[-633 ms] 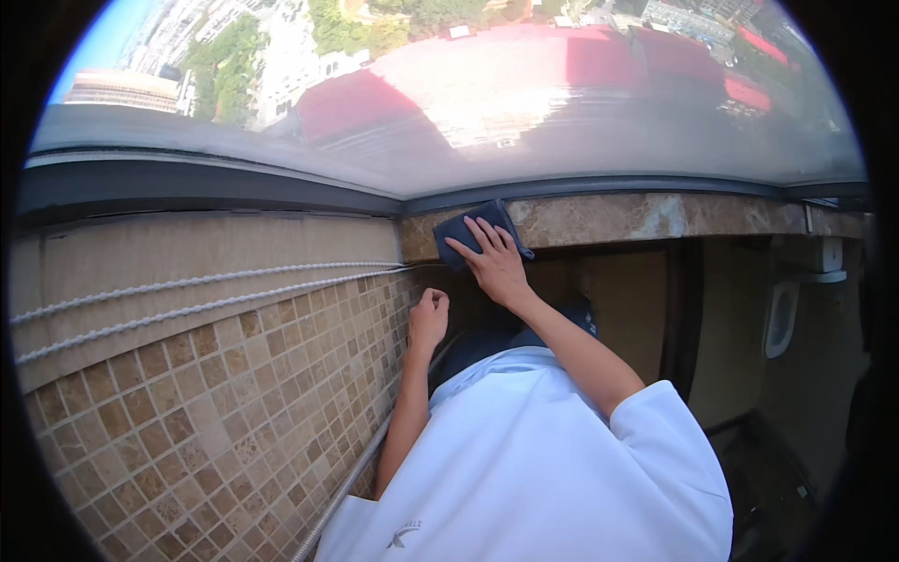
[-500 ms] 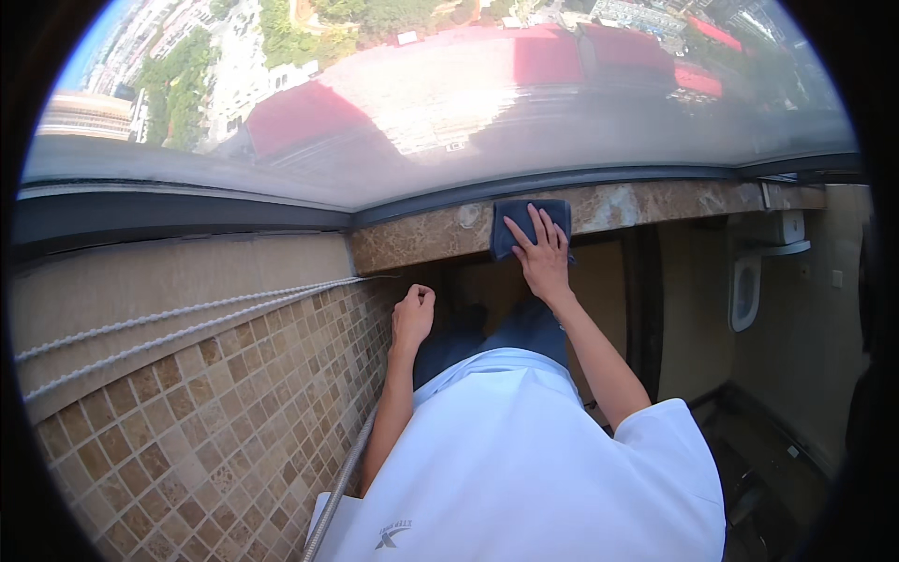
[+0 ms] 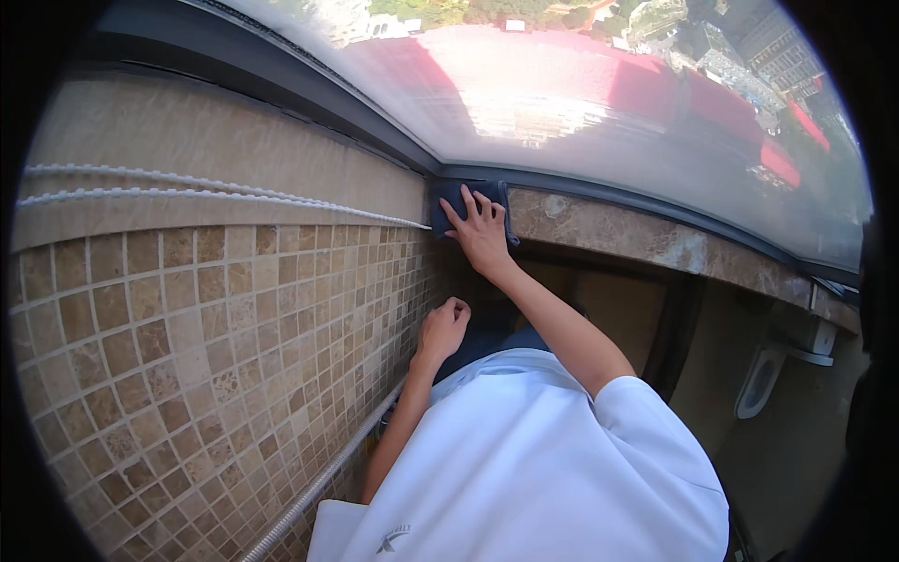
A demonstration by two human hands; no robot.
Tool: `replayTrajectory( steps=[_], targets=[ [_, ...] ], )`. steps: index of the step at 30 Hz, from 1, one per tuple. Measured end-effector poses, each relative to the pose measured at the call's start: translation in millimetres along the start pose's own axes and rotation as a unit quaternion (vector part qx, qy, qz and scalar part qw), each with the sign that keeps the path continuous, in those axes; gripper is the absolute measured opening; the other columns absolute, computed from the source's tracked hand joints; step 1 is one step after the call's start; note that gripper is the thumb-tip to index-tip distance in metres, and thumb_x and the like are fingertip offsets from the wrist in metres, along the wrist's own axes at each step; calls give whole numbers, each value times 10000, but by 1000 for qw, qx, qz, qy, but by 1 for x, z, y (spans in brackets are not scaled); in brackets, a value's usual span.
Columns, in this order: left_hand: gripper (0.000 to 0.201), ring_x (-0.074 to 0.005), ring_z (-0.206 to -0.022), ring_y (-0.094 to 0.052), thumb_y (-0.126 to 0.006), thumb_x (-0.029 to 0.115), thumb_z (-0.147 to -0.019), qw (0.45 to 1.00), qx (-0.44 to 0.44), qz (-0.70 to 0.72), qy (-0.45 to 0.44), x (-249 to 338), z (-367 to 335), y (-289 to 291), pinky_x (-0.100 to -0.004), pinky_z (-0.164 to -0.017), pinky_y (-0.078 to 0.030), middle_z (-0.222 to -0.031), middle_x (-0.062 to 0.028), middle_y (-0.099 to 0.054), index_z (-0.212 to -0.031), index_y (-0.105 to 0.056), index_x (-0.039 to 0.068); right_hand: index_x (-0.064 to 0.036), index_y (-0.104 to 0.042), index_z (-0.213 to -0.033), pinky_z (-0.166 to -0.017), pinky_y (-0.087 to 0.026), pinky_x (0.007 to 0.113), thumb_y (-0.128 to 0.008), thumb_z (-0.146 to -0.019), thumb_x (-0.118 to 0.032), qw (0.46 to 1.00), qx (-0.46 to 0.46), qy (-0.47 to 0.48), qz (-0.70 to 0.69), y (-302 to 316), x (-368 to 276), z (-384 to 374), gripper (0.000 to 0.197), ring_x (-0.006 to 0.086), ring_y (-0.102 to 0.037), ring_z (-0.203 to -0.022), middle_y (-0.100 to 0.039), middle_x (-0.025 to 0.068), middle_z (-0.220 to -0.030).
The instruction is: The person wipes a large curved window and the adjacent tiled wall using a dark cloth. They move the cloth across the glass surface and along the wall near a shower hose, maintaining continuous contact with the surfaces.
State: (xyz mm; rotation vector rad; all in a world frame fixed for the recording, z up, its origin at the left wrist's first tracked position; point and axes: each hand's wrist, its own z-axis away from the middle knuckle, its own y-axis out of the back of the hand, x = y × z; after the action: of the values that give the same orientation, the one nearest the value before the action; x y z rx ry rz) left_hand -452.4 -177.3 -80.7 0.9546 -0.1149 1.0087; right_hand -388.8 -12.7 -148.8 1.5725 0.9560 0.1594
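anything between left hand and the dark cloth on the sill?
Head view: only tiled wall between the left hand and the dark cloth, which lies under the right hand.

There are 2 hands in view: 1 right hand (image 3: 484, 236) laid flat with spread fingers (image 3: 465, 202) on 1 dark blue cloth (image 3: 454, 195), and 1 left hand (image 3: 442, 330) curled loosely beside the tiled wall (image 3: 187, 356). The cloth lies on 1 brown marble sill (image 3: 655, 242) under 1 big window pane (image 3: 581, 103). 2 beaded white cords (image 3: 187, 184) run along the wall, and 1 ribbed metal hose (image 3: 323, 482) runs low on it. 1 white fixture (image 3: 758, 382) hangs at the right.
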Motion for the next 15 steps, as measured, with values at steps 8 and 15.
replayTrajectory(
  steps=[8,15],
  targets=[
    [270,-350,-920,-665,-530,269,-932,999,-14,44,20,-7,4,-17,-415,-810,-512,-961,-178,-698,-1051,-654,62,-269,-497,-1381,-1002,-315,438,-694,-823,-339,1000,-17,0,-7,27,21,18,596,262,-367,-1312,-396,97,-1463],
    [261,-307,-926,-660,-545,269,-931,989,-65,91,-94,42,-25,-60,-392,-820,-507,-986,-136,-699,-1045,-653,60,-351,-407,-1451,-1030,-273,442,-591,-910,-389,967,-84,-148,190,161,192,152,573,259,-324,-1351,-304,49,-1535]
  ],
)
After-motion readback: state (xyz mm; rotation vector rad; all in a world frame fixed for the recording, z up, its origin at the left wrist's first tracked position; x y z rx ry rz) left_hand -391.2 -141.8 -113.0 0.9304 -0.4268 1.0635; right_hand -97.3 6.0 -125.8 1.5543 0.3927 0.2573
